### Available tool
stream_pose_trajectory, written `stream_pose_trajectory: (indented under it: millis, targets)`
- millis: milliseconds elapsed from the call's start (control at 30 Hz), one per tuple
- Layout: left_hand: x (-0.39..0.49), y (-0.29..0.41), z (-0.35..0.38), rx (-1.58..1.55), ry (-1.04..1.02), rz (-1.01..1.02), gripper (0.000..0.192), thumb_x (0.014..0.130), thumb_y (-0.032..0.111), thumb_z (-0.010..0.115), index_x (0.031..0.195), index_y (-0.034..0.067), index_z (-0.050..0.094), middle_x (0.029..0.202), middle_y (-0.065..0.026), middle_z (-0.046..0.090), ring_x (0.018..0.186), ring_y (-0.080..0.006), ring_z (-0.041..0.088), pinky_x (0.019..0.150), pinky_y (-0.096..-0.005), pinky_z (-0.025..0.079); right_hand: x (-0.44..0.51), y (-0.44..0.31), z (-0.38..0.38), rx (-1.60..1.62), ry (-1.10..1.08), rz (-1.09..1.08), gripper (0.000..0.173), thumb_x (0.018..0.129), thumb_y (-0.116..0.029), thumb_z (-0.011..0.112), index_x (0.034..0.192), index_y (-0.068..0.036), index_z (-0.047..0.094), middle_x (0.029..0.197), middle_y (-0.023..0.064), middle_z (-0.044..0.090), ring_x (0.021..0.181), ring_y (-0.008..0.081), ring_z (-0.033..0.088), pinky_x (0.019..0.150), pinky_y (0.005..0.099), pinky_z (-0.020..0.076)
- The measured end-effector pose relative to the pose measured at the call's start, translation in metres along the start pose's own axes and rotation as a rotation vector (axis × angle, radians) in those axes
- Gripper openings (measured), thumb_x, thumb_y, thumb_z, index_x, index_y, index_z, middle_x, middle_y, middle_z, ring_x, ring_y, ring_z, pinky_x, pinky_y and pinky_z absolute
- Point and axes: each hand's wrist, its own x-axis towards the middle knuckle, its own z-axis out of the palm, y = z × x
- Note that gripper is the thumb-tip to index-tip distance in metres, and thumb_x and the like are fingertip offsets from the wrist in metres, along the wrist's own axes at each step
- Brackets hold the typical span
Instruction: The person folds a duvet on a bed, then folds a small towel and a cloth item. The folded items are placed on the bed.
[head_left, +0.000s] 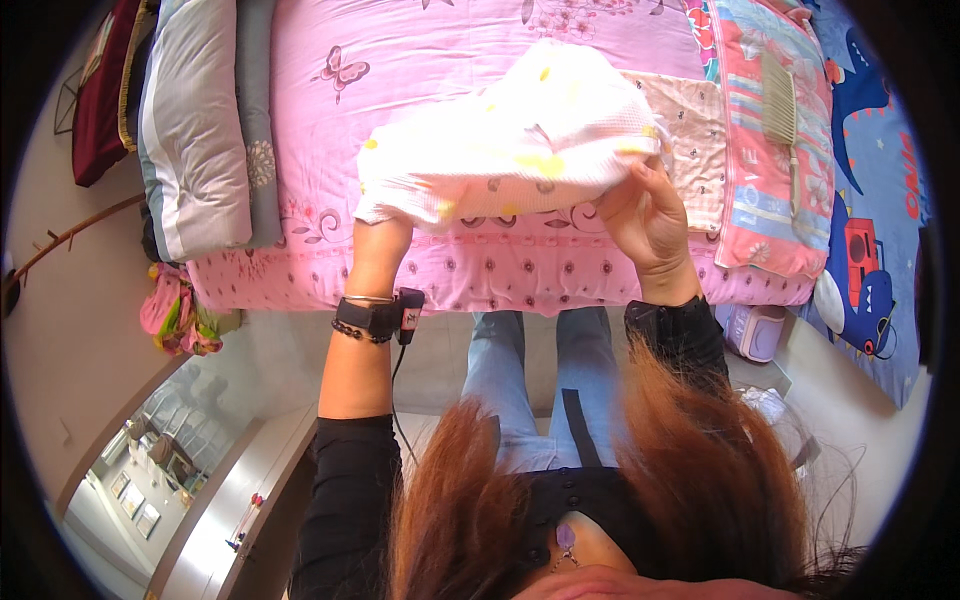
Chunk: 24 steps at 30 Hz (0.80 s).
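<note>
Over the bed I hold up a white waffle-knit garment (510, 150) with yellow prints, bunched and partly washed out by the light. My left hand reaches inside one opening of it; the cloth hides the fingers, and only the wrist (381, 247) shows below the hem. At the garment's right end, my right hand (651, 206) pinches the edge between thumb and fingers. Beneath lies a pink bedsheet (420, 67) with butterfly and flower prints. Just beyond my right hand lies a flat beige cloth (686, 142) with small dark motifs, partly covered by the garment.
A folded grey quilt (195, 135) lies at the bed's left end. On the right, a bed brush (780, 105) rests on a folded pink-and-blue towel (750, 232). A blue dinosaur-print cloth (874, 225) hangs past the edge. A purple case (757, 334) stands below the bed.
</note>
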Motion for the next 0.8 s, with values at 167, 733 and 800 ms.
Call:
stream_pose_trajectory:
  millis: [167,733,800]
  targets:
    - [-0.025,-0.028,0.004,0.518,-0.558,0.042,0.038,0.096,0.029,0.052,0.122,0.004,0.063,0.104,-0.0176,0.069,0.087,-0.0243,0.066,0.076,-0.0369,0.053,-0.012,0.010,-0.094,0.344,0.202,0.025,0.042,0.097,-0.006,0.047,0.140,-0.005,0.044,0.132,0.0123,0.058,0.120,0.0263,0.057,0.103,0.0424,0.0478]
    - [-0.066,0.085,0.074,-0.242,-0.036,0.163,0.033,0.085,0.001,0.059,0.118,-0.001,0.058,0.104,-0.0141,0.065,0.097,-0.0263,0.064,0.085,-0.0355,0.051,-0.043,0.090,0.027,0.028,0.093,0.324,0.061,0.092,0.003,0.051,0.149,-0.009,0.033,0.135,0.0132,0.055,0.125,0.0267,0.054,0.108,0.0425,0.0428]
    - [-0.058,0.091,0.069,-0.349,0.089,0.101,0.024,0.088,0.000,0.057,0.111,-0.001,0.061,0.090,-0.0104,0.065,0.083,-0.0209,0.064,0.076,-0.0310,0.051,-0.038,0.092,0.032,-0.015,0.008,0.119,0.064,0.092,0.003,0.050,0.151,-0.008,0.028,0.140,0.0135,0.050,0.127,0.0267,0.052,0.109,0.0414,0.0420]
